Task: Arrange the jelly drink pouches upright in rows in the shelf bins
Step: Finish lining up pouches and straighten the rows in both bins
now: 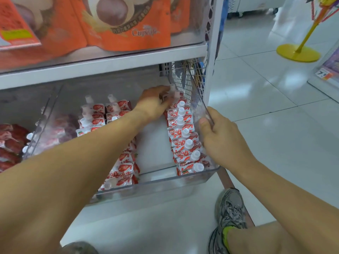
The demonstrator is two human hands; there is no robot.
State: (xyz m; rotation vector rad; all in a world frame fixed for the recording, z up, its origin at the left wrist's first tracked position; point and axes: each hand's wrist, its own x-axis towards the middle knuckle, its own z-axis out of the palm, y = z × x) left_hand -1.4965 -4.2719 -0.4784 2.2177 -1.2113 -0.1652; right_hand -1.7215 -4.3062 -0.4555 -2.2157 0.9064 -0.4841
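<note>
A clear plastic bin (156, 182) is pulled out from the lower shelf. Red-and-white jelly drink pouches with white caps stand in it. One row (185, 136) runs along the right wall, and more pouches (102, 116) fill the left side, with bare floor between them. My left hand (156, 103) reaches to the far end of the right row and grips a pouch (173, 91) by its top. My right hand (218, 136) holds the bin's right wall, thumb over the rim.
Orange snack bags (126, 24) fill the shelf above. A neighbouring bin (11, 143) at left holds darker red pouches. A white shelf post (214, 52) and wire mesh (185, 77) stand right of the bin. My shoe (229, 213) rests on the tiled floor; a yellow stand (299, 52) stands beyond.
</note>
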